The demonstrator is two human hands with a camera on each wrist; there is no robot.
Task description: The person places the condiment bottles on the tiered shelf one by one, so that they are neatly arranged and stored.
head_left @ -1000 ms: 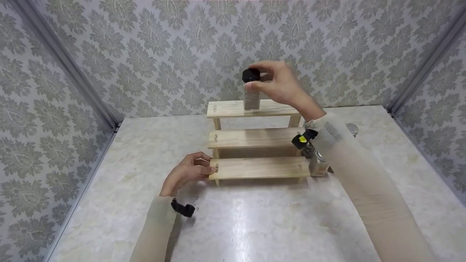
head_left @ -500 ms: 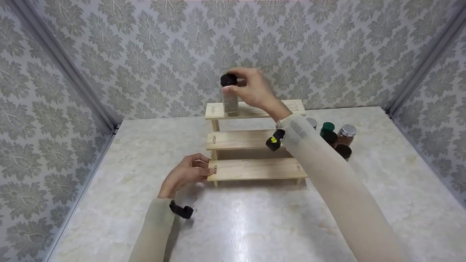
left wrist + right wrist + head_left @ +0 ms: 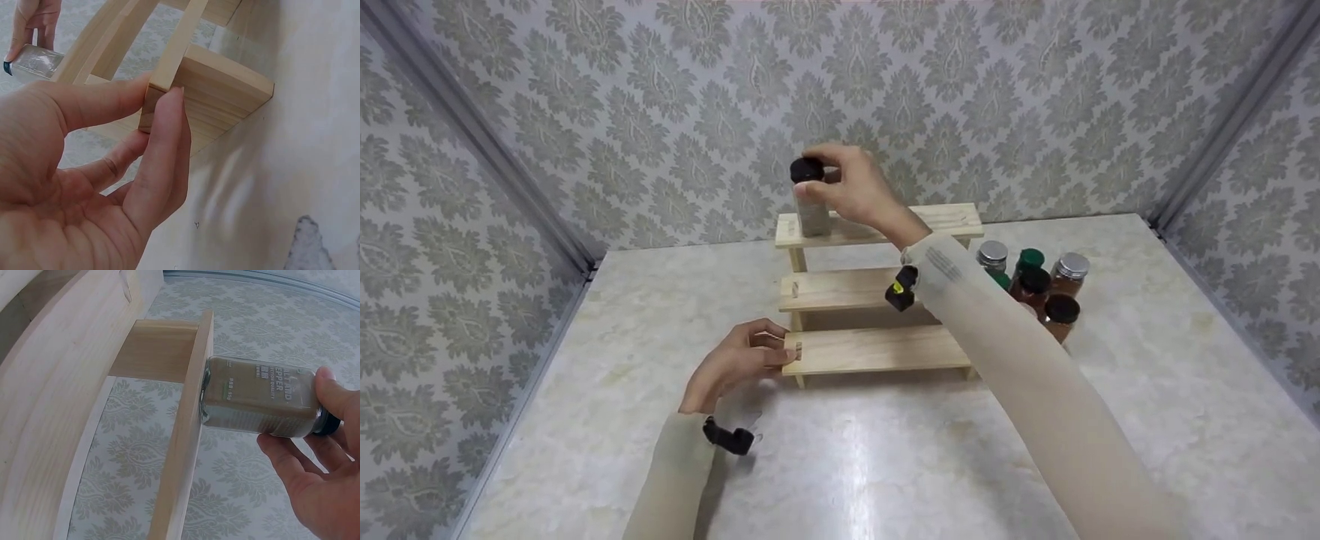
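Note:
A three-step wooden rack (image 3: 877, 289) stands on the marble table. My right hand (image 3: 851, 187) grips a black-capped pepper jar (image 3: 811, 196) by its top, and the jar stands on the left end of the top shelf (image 3: 945, 221). In the right wrist view the jar (image 3: 259, 396) has its base against the shelf board (image 3: 183, 439). My left hand (image 3: 739, 360) pinches the left end of the bottom shelf (image 3: 877, 349); the left wrist view shows thumb and fingers (image 3: 163, 152) curled round that wooden corner (image 3: 208, 95).
Several spice jars (image 3: 1031, 289) with silver, green and black lids stand on the table right of the rack. Patterned walls close in the table on three sides. The bare marble tabletop (image 3: 885, 457) stretches in front of the rack.
My right hand has carried the pepper jar leftward along the top shelf to its left end. With the arm shifted, the spice jars on the right have come into view. The left hand has stayed put.

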